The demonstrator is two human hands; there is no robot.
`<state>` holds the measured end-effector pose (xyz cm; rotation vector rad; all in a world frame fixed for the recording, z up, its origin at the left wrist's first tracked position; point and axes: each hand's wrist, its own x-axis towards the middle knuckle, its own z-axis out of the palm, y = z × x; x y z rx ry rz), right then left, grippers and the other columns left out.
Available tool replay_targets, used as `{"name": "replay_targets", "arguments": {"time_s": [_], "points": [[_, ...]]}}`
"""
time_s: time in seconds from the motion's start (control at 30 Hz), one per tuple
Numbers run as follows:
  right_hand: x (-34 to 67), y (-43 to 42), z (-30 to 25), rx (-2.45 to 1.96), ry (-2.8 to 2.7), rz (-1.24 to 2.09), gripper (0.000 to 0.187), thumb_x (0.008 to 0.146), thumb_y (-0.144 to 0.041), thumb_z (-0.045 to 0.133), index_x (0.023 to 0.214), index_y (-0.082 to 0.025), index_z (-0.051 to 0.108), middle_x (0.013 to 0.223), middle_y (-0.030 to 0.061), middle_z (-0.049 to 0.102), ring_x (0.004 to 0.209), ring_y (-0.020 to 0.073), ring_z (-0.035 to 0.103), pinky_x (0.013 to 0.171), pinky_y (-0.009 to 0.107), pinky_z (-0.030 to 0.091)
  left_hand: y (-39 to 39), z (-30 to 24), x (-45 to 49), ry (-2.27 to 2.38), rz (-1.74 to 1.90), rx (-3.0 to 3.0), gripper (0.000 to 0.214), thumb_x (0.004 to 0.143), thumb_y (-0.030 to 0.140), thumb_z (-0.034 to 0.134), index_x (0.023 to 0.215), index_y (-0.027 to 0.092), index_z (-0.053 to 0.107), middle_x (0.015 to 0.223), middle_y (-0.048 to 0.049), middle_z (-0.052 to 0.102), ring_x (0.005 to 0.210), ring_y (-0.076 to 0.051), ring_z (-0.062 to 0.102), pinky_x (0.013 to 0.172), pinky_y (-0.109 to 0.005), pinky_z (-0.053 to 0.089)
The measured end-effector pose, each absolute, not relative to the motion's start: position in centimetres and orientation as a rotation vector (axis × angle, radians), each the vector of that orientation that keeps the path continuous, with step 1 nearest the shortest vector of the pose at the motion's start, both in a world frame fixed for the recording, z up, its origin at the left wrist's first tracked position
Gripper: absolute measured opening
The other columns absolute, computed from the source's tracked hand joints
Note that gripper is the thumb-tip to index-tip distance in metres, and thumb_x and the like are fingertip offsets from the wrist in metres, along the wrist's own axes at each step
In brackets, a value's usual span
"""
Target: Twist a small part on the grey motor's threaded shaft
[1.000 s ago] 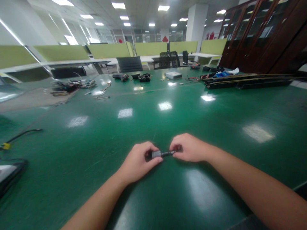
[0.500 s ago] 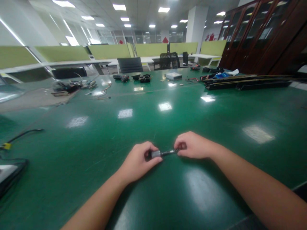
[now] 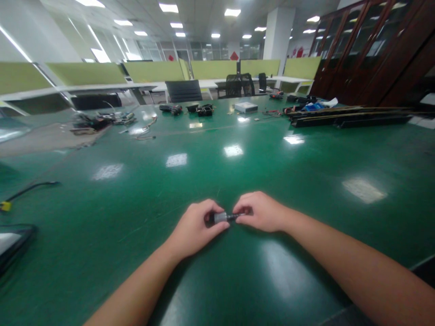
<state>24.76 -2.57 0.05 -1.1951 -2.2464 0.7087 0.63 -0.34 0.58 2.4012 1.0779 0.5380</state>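
Observation:
Low over the green table (image 3: pixel 190 181), my left hand (image 3: pixel 193 228) is closed around a small grey-and-black cylinder with a thin dark shaft (image 3: pixel 220 217). Its grey section shows between my thumb and fingers, and the left end is hidden in the palm. The shaft points right, lying roughly level. My right hand (image 3: pixel 260 212) pinches the shaft close to the cylinder, and a thin end of it shows between the curled fingers. A small dark part may sit on the shaft at the fingertips, too blurred to name.
A black cable with a yellow part (image 3: pixel 6 206) and a dark-edged device (image 3: pixel 15 244) lie at the left. Farther back are a pile of electronic parts (image 3: pixel 102 120), a power drill (image 3: pixel 171 109), a silver box (image 3: pixel 245 107) and long black rails (image 3: pixel 350 117).
My right hand has slid left along the shaft, from its far end to close beside the cylinder. My left hand keeps its hold in nearly the same place.

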Motion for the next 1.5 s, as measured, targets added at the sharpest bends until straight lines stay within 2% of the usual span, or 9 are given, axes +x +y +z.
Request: {"name": "replay_targets", "arguments": {"time_s": [0.13, 0.4, 0.6, 1.5], "points": [[23.35, -2.38, -0.37, -1.119, -2.295, 0.569, 0.011, 0.086, -0.02, 0.071, 0.096, -0.017, 0.075, 0.089, 0.0039, 0.071, 0.081, 0.0155, 0.061, 0.074, 0.027, 0.043, -0.34, 0.65, 0.79, 1.1, 0.53, 2.403, 0.022, 0.083, 0.04, 0.073, 0.092, 0.021, 0.069, 0.078, 0.0003, 0.066, 0.07, -0.017, 0.058, 0.064, -0.027, 0.04], [23.7, -2.42, -0.47, -1.096, -2.306, 0.58, 0.013, 0.083, -0.018, 0.071, 0.095, -0.018, 0.074, 0.087, 0.0027, 0.069, 0.08, 0.0153, 0.06, 0.074, 0.026, 0.043, -0.53, 0.98, 0.99, 1.072, 0.516, 2.463, 0.021, 0.078, 0.037, 0.077, 0.092, 0.022, 0.07, 0.087, -0.0022, 0.072, 0.078, -0.02, 0.063, 0.072, -0.03, 0.044], [23.7, -2.39, -0.42, -1.09, -2.314, 0.587, 0.014, 0.085, -0.019, 0.07, 0.098, -0.018, 0.075, 0.091, 0.0035, 0.071, 0.084, 0.0165, 0.062, 0.078, 0.028, 0.044, -0.52, 1.02, 1.03, 1.076, 0.517, 2.466, 0.02, 0.078, 0.037, 0.077, 0.091, 0.022, 0.07, 0.085, -0.0012, 0.071, 0.078, -0.02, 0.063, 0.071, -0.03, 0.044], [23.8, -2.51, -0.31, -1.078, -2.309, 0.585, 0.013, 0.084, -0.02, 0.07, 0.097, -0.018, 0.074, 0.089, 0.0025, 0.07, 0.081, 0.0153, 0.06, 0.075, 0.026, 0.043, -0.45, 0.76, 0.9, 1.072, 0.507, 2.466, 0.02, 0.08, 0.037, 0.077, 0.091, 0.022, 0.069, 0.086, 0.0003, 0.07, 0.079, -0.02, 0.063, 0.074, -0.031, 0.041]]}}
